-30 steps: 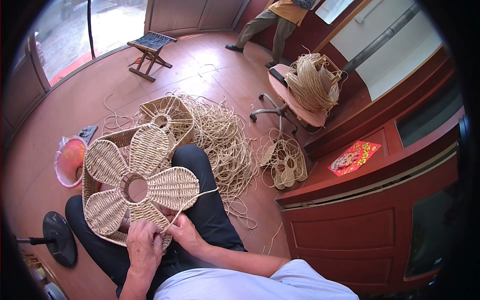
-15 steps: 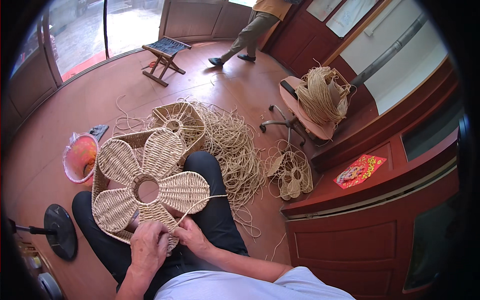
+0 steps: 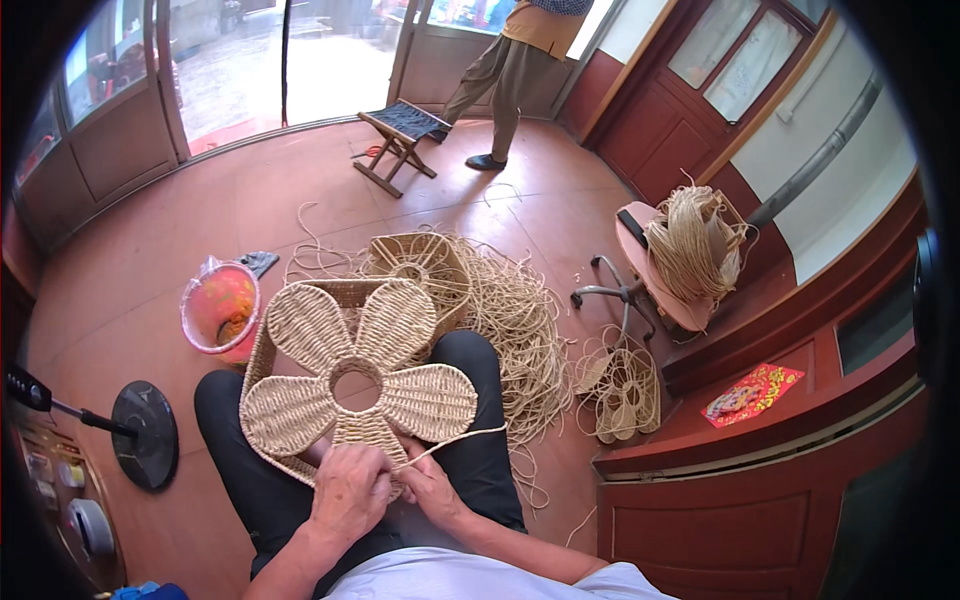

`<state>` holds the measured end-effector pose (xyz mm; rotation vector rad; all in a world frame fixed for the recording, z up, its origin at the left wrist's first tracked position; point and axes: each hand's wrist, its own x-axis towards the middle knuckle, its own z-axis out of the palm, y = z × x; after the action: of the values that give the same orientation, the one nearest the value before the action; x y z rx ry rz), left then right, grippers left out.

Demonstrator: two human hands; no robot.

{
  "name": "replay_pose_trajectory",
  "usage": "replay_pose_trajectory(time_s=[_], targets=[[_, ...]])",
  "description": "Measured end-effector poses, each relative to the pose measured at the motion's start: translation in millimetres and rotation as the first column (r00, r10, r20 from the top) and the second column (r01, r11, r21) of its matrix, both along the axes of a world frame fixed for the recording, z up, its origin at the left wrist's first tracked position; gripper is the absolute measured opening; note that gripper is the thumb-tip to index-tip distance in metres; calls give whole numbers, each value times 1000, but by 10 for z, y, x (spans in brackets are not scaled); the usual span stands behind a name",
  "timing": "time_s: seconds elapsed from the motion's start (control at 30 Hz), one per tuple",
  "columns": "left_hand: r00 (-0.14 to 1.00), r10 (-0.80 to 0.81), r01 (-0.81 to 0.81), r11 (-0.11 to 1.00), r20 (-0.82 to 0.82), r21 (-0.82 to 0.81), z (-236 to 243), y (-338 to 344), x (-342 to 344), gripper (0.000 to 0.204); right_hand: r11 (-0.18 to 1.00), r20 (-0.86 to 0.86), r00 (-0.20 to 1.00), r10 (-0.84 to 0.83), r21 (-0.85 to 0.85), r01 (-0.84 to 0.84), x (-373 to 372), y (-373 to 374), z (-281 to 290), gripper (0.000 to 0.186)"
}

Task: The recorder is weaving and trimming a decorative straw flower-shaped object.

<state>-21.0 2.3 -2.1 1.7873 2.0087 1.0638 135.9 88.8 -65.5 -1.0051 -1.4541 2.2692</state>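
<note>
A woven straw flower panel [image 3: 305, 325], with petals round an open centre, tops a boxy woven basket [image 3: 258, 355] across my thighs. My left hand [image 3: 352, 485] has its fingers bent and pressed together at the lowest petal, gripping the weave; its fingertips are partly hidden. Just right of it, my right hand [image 3: 425, 480] pinches a pale straw cord [image 3: 470, 433] at that petal's edge, and the cord's loose end lies out over my right thigh.
Beyond my knees lie a tangled cord heap [image 3: 520, 340], another basket [image 3: 440, 260], a pink bucket [image 3: 215, 320] and a wooden folding stool [image 3: 395, 150]. A person [image 3: 515, 60] stands behind the stool. A chair [image 3: 640, 240] holds cord; a black stand [image 3: 145, 435] is left.
The other person has stepped leftward toward the stool. My view has shifted, so the room sits further right and lower. My hands stay at the lowest petal.
</note>
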Motion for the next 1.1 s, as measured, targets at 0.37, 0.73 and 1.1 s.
replay_pose_trajectory(time_s=[0.37,0.73,1.1], targets=[[958,274,-278,960,81,42,150,-314,-170,11,986,97,995,14,-169,3,-14,-34,-65,32],[817,460,-472,880,348,-56,51,-627,-220,11,913,-100,994,-47,-408,2,30,-20,7,35],[964,259,-257,966,-56,39,-127,-432,-1,12,865,-95,995,7,-499,-54,70,57,21,31]])
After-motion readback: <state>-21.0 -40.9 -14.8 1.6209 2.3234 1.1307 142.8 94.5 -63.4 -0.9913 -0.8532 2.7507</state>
